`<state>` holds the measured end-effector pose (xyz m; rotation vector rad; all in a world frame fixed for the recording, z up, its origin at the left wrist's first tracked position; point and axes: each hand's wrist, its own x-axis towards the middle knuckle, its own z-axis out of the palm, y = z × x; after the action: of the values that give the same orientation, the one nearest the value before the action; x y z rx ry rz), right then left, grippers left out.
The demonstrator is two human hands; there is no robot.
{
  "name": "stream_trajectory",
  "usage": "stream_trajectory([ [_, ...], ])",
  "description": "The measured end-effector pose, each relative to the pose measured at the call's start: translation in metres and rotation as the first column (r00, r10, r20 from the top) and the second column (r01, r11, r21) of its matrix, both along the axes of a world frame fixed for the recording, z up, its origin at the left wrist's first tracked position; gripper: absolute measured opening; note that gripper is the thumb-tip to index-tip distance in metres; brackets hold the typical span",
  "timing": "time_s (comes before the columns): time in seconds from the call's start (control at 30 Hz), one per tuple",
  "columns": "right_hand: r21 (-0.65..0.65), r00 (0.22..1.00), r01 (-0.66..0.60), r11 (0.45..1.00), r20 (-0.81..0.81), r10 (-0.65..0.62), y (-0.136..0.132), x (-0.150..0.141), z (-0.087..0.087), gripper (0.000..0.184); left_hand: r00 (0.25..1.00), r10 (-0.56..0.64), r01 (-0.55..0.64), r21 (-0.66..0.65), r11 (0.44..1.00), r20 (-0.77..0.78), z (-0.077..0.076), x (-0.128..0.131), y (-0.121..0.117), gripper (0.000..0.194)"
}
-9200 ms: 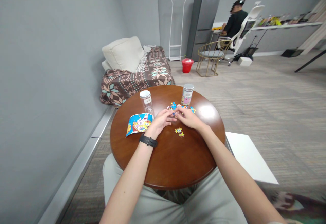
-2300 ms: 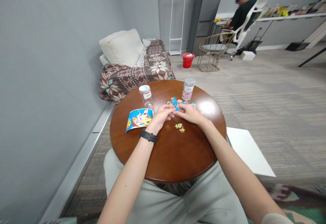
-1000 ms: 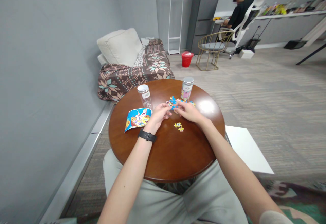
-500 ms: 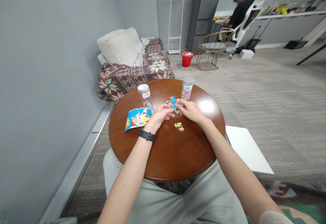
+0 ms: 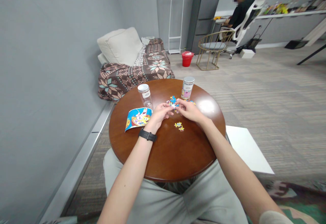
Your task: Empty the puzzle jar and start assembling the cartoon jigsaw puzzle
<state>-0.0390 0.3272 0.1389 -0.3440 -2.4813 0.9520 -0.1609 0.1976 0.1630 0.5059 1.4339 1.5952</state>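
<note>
Over a loose pile of jigsaw puzzle pieces [image 5: 173, 99], my two hands meet with their fingertips close together. Between them shows a small whitish puzzle piece [image 5: 173, 106]. My left hand [image 5: 161, 112], with a black watch on its wrist, pinches it from the left. From the right, the thumb and fingers of my right hand [image 5: 187, 109] close on it too. Nearer to me lie a few joined yellow pieces [image 5: 179, 125], apart from the pile. Left of my left hand is a curled picture sheet [image 5: 137, 118] with a cartoon scene on blue.
A clear jar [image 5: 146, 96] with a silver lid stands behind the sheet. Another lidded jar [image 5: 187, 88] with a pink picture stands behind my right hand, several pieces at its foot. All are on a round brown table [image 5: 175, 156]. A person [image 5: 240, 10] sits far off.
The piece between my fingertips showed blue before and shows whitish now. My hands have shifted only slightly; the jars, sheet and yellow pieces stay put.
</note>
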Motion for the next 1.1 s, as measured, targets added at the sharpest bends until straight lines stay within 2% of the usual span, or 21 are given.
stream_trajectory([
  [0.53,0.025,0.998,-0.045,0.999,0.039,0.044,0.000,0.001,0.002,0.026,1.000,0.029,-0.029,-0.019,0.999,-0.006,0.002,0.001,0.000,0.012],
  [0.7,0.044,0.996,-0.014,0.999,0.084,0.010,0.002,0.000,0.000,0.026,0.989,0.094,-0.100,-0.055,0.993,-0.114,0.000,0.002,0.001,0.014],
  [0.83,0.087,0.986,0.001,0.996,0.166,-0.016,0.004,-0.001,-0.002,0.022,0.962,0.100,-0.145,-0.168,0.975,-0.254,-0.001,-0.001,0.003,0.009],
  [0.9,0.093,0.977,-0.003,0.996,0.214,-0.017,0.004,-0.001,-0.004,0.020,0.893,0.039,-0.161,-0.237,0.958,-0.449,0.001,-0.003,0.002,0.007],
  [0.93,0.090,0.972,-0.005,0.996,0.234,-0.016,0.005,0.000,-0.004,0.020,0.824,-0.016,-0.168,-0.272,0.948,-0.566,0.002,-0.004,0.001,0.011],
  [1.0,0.087,0.966,-0.004,0.996,0.257,-0.019,0.005,0.000,-0.006,0.019,0.640,-0.169,-0.179,-0.360,0.915,-0.749,0.003,-0.005,-0.003,0.023],
  [1.1,0.104,0.967,0.010,0.995,0.253,-0.036,0.006,-0.001,-0.007,0.021,0.397,-0.392,-0.211,-0.498,0.841,-0.830,0.004,-0.003,-0.008,0.033],
])
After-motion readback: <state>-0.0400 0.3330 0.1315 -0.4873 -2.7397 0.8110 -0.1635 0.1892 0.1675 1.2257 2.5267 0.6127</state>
